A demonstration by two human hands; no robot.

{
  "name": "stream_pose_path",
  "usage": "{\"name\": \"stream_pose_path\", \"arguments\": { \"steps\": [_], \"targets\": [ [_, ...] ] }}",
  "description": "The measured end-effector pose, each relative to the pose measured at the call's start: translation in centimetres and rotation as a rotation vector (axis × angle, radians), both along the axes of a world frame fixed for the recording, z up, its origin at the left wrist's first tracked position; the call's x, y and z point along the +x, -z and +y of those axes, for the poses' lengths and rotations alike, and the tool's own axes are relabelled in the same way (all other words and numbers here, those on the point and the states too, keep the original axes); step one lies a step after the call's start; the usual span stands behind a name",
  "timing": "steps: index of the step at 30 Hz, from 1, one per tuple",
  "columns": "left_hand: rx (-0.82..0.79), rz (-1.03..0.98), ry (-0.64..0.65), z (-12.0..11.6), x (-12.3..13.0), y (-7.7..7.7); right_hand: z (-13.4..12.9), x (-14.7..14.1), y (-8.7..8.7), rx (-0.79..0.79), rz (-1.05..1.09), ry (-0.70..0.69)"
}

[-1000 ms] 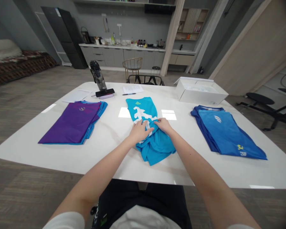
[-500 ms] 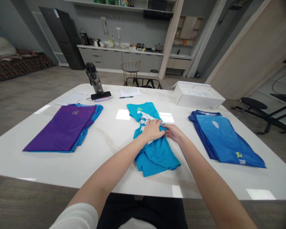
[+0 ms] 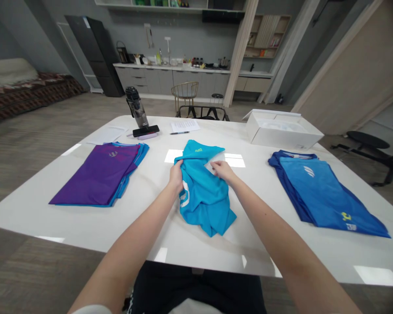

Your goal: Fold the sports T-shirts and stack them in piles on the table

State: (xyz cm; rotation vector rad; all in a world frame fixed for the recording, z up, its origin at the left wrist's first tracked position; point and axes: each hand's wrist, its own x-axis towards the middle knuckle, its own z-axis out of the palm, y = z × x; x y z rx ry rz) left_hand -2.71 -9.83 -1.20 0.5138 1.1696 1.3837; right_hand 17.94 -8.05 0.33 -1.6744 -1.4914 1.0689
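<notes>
Mid-table, 12 o'clock from the chest: cyan T-shirt (image 3: 203, 196), bunched and rucked, not flat, with folds piled toward 6 o'clock. Left hand (image 3: 176, 176) closed on a fold at the shirt's 9 o'clock side, cloth pinched tight in the fingers. Right hand (image 3: 222, 170) narrow, fingers loosely curled on the cloth near the upper edge; firm grip or light touch, cannot tell.

Risks: glossy white table (image 3: 52, 222) likely low friction, so a hard tug could skid the whole shirt. Single-fold pinch could slip and drop the cloth back into a heap. Uneven pull between hands could skew the seams and set creases. Wide swing toward 10 or 2 o'clock could disturb the neat purple shirts (image 3: 98, 174) or blue shirts (image 3: 327, 192). Water bottle (image 3: 136, 107) at 11 o'clock, tall, tip risk if knocked. Phone (image 3: 146, 130) just beside it. White box (image 3: 284, 131) at 1 o'clock.

Markings: white graphic (image 3: 185, 194) on the cyan shirt, partly folded away, unreadable. Lime mark (image 3: 199, 150) at the far end, no legible text. Blue stack: white stripe logo (image 3: 308, 172), small lettering too tiny to read. Paper sheet (image 3: 185, 125): printed lines, too small. No brand readable.
</notes>
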Motion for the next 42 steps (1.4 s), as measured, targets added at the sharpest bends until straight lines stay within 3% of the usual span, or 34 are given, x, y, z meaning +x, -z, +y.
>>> {"name": "stream_pose_path", "arguments": {
  "steps": [3,6,9,11,14,17,19,21,23,25,27,29,31,35,37,39,42],
  "targets": [
    [-0.088,-0.053,0.096,-0.1,-2.2,0.1,0.2,-2.2,0.7,-0.124,0.056,-0.231],
    [-0.109,-0.102,0.124,-0.1,-2.9,-0.2,-0.6,-3.8,0.7,-0.001,-0.178,-0.435],
    [-0.039,-0.124,-0.009,0.1,-2.9,-0.6,-2.0,-4.3,0.0,0.155,-0.465,-0.497],
    [0.028,-0.108,-0.117,0.3,-3.0,-0.5,-3.3,-4.0,-0.8,0.132,-0.471,-0.562],
    [0.061,0.065,-0.251,0.2,-3.8,0.2,-5.6,-3.5,-2.4,-0.015,-0.364,-0.707],
    [0.084,0.447,-0.285,-0.5,-5.0,0.5,-8.0,-3.8,-3.5,-0.179,-0.309,-0.838],
    [0.226,0.840,-0.193,-1.2,-5.5,0.0,-9.1,-4.5,-3.8,-0.240,-0.264,-0.931],
    [0.446,1.253,0.015,-1.8,-5.4,-1.0,-9.6,-5.4,-3.5,-0.238,-0.219,-0.995],
    [0.595,1.554,0.255,-1.9,-4.6,-2.0,-9.3,-6.0,-3.0,-0.197,-0.189,-0.966],
    [0.581,1.737,0.406,-1.5,-3.5,-2.5,-8.5,-6.2,-2.3,-0.155,-0.170,-0.857],
    [0.409,1.827,0.470,-0.5,-2.4,-2.4,-7.6,-5.8,-1.6,-0.117,-0.187,-0.727],
    [0.211,1.808,0.522,0.5,-1.5,-1.9,-6.7,-4.8,-0.9,-0.097,-0.241,-0.619],
    [0.120,1.736,0.534,1.4,-0.5,-1.1,-5.9,-3.4,-0.2,-0.097,-0.304,-0.529],
    [0.245,1.508,0.478,2.1,3.1,0.0,-4.0,0.3,1.2,-0.054,-0.428,-0.292],
    [0.323,1.227,0.455,2.3,5.8,0.1,-2.9,2.3,1.8,-0.020,-0.452,-0.149],
    [0.349,0.807,0.398,2.5,8.4,-0.1,-2.0,4.1,2.1,-0.012,-0.396,-0.021],
    [0.245,0.123,0.308,3.2,10.7,-0.7,-1.5,6.0,1.9,0.006,-0.150,0.139]
  ]
}}
